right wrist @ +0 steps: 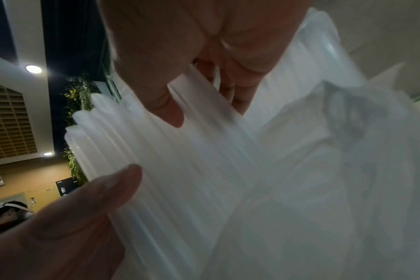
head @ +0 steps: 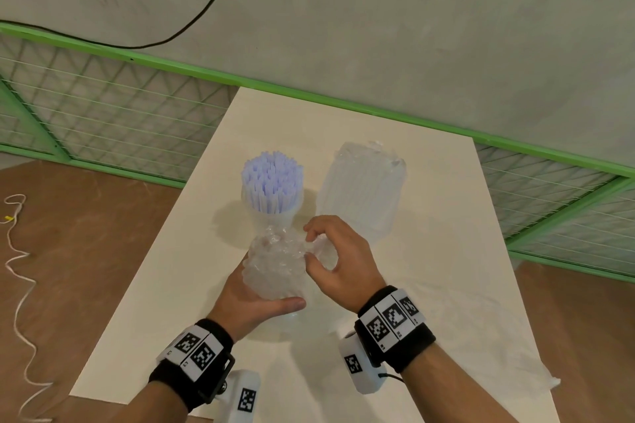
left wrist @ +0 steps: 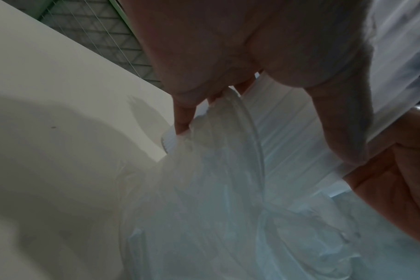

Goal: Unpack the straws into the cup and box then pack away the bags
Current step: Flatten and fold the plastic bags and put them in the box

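My left hand (head: 256, 299) holds a crumpled clear plastic bag (head: 275, 268) from below, just above the white table (head: 178, 268). My right hand (head: 318, 247) pinches a loose fold on the bag's right side. Right behind the bag stands a clear cup (head: 273, 213) packed with upright pale straws (head: 271, 175). A clear box (head: 360, 189) full of white straws stands to the cup's right. In the right wrist view the straws (right wrist: 180, 161) and the crumpled bag (right wrist: 336, 151) fill the frame close to my thumb and fingers. In the left wrist view my fingers (left wrist: 182, 117) curl into the bag (left wrist: 216, 199).
A second clear plastic sheet (head: 488, 343) lies flat on the table's front right, reaching past the edge. A green wire fence (head: 103, 106) runs behind the table. A white cord (head: 20, 278) lies on the brown floor at the left.
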A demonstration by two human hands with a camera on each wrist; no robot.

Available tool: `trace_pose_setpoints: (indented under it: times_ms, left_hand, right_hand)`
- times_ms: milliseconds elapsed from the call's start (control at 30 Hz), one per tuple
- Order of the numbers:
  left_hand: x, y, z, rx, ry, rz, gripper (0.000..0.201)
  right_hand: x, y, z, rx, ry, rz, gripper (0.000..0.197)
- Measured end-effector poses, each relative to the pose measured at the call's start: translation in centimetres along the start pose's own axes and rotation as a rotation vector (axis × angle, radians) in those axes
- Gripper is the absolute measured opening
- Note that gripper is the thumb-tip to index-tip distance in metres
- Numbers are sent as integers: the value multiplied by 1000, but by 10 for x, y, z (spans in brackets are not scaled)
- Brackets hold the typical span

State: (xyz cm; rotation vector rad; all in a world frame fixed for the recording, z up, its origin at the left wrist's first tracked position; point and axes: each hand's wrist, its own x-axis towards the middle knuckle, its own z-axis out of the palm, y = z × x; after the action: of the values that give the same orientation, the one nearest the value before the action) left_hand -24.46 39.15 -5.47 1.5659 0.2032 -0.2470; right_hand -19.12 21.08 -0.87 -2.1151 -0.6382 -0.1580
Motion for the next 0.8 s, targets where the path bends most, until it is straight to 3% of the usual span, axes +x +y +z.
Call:
trace_pose_setpoints:
  times_ms: [167, 267, 367, 567, 800]
  left_hand:
    - [1, 1, 1, 9, -1, -7, 85]
    - [1, 1, 0, 11, 10, -22, 81]
    - [1, 1, -1, 10, 16, -33, 80]
    - [5, -3, -3, 43, 37, -46, 86]
    - [6, -1, -3, -8, 40, -50, 90]
  right_hand:
    - [5, -3, 1, 77, -118, 131, 41]
    - [11, -2, 0, 96, -139, 111, 30]
    - [15, 1, 0, 30, -141, 34, 34]
    - [15, 6, -1, -91, -15, 8, 6]
    - [19, -1, -23, -82, 195, 44, 3]
